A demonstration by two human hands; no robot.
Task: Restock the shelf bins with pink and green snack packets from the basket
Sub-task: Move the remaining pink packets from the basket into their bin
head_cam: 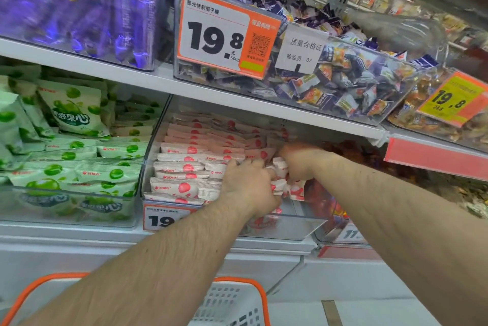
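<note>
Both my hands reach into the clear shelf bin (280, 228) that holds stacked pink snack packets (184, 167). My left hand (248, 188) curls round a bunch of pink packets (280, 183) at the bin's right side. My right hand (301, 159) grips the same bunch from the right, its fingers hidden among the wrappers. To the left, a second clear bin (66, 217) is filled with green snack packets (76, 111). The white basket with an orange rim (237, 302) sits below my forearms; its contents are hidden.
The shelf above carries clear bins of purple sweets (79, 8) and mixed wrapped candy (343, 82) with an orange price tag (224, 35). Right of the pink bin stands another bin of reddish snacks (330, 204). A white shelf ledge (105, 236) runs below.
</note>
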